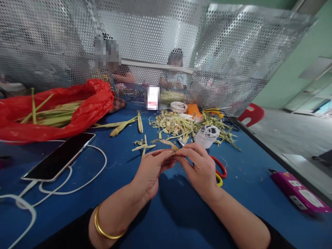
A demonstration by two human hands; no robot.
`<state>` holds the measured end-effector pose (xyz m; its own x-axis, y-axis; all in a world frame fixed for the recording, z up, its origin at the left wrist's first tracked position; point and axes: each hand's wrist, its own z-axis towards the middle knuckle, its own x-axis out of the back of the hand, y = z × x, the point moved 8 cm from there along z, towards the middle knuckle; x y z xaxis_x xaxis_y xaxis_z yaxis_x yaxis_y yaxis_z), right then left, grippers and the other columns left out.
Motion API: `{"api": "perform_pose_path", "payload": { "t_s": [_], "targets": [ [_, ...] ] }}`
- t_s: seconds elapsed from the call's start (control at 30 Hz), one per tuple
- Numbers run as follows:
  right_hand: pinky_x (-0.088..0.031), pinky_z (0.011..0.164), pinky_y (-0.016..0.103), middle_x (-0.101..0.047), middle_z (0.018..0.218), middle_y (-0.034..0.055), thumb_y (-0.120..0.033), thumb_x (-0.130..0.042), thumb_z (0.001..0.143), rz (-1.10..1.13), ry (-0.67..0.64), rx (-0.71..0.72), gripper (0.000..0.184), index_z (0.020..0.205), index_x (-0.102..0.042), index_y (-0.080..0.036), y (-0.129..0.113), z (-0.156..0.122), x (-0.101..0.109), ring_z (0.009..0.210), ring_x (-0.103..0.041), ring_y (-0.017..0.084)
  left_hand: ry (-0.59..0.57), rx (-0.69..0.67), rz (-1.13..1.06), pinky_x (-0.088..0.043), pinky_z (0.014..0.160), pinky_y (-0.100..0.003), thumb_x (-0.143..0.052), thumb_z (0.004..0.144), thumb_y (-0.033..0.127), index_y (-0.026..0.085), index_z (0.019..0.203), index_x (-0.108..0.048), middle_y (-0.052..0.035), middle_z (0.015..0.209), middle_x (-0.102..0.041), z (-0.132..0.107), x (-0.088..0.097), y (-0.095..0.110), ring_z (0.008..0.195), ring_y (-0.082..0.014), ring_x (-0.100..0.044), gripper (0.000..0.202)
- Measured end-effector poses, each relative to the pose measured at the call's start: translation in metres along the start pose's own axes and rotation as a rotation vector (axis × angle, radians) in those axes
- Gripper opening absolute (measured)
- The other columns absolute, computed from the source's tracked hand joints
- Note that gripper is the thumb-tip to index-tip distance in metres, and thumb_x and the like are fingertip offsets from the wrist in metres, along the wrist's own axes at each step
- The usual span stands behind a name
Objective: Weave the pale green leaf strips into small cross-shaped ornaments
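Observation:
My left hand (pixel 149 171) and my right hand (pixel 198 167) meet above the middle of the blue table, fingertips pinched together. Between them is a thin, tan, dried plant strip (pixel 166 141), its curled end pointing left. Scissors with red and yellow handles (pixel 221 168) lie partly hidden behind my right hand. Just beyond that hand stands a white spool-like holder (pixel 206 137) with loops of thin white line. Several pale cut plant strips (pixel 144 147) lie crossed beyond my left hand. Farther back spreads a heap of greenish-yellow plant scraps (pixel 172 125).
A red plastic bag (pixel 100 100) of long leaves is at left, near a phone (pixel 61 157) with a white cable (pixel 105 162). A purple device (pixel 298 190) lies at right. Behind a tape roll (pixel 178 107) hangs a perforated sheet (pixel 145 31), with two people beyond it.

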<state>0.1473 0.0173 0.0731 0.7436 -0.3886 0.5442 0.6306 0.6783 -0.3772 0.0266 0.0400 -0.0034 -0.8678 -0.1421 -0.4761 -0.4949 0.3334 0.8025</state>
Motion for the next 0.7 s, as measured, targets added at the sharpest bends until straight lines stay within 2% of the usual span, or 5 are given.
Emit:
{"api": "perform_pose_path", "payload": {
  "t_s": [0.13, 0.3, 0.5, 0.7],
  "targets": [
    [-0.045, 0.076, 0.034, -0.066, 0.079, 0.0025, -0.014, -0.057, 0.086, -0.06, -0.012, 0.072, 0.011, 0.084, -0.065, -0.021, -0.006, 0.002, 0.0, 0.076, -0.06, 0.017, 0.0, 0.035, 0.003, -0.051, 0.071, -0.024, -0.075, 0.062, 0.021, 0.012, 0.07, -0.071, -0.0045, 0.07, -0.07, 0.002, 0.003, -0.005, 0.067, -0.0127, -0.063, 0.012],
    [-0.044, 0.074, 0.034, -0.066, 0.078, 0.0041, -0.011, -0.055, 0.086, -0.068, -0.022, 0.094, 0.011, 0.082, -0.063, -0.019, -0.007, 0.005, 0.0, 0.074, -0.059, 0.017, -0.116, 0.007, -0.013, -0.05, 0.076, -0.025, -0.075, 0.061, 0.016, 0.013, 0.075, -0.072, -0.0047, 0.08, -0.07, 0.002, -0.004, -0.004, 0.076, -0.0137, -0.063, 0.015],
    [-0.044, 0.073, 0.032, -0.064, 0.077, 0.0032, -0.016, -0.055, 0.087, 0.025, -0.065, -0.054, 0.012, 0.078, -0.063, -0.02, 0.003, 0.005, -0.002, 0.074, -0.058, 0.017, -0.14, -0.062, 0.03, -0.049, 0.075, -0.026, -0.076, 0.061, 0.021, 0.014, 0.07, -0.069, -0.0027, 0.076, -0.067, -0.001, -0.009, 0.005, 0.075, -0.0136, -0.059, 0.013],
    [-0.043, 0.069, 0.028, -0.063, 0.074, 0.0006, -0.019, -0.061, 0.084, 0.155, -0.173, -0.251, 0.01, 0.074, -0.063, -0.02, 0.017, 0.002, -0.01, 0.073, -0.058, 0.016, -0.051, -0.213, 0.183, -0.046, 0.068, -0.022, -0.075, 0.061, 0.026, 0.014, 0.065, -0.067, -0.001, 0.069, -0.064, 0.0, -0.004, 0.014, 0.069, -0.0113, -0.056, 0.015]
  ]
}}
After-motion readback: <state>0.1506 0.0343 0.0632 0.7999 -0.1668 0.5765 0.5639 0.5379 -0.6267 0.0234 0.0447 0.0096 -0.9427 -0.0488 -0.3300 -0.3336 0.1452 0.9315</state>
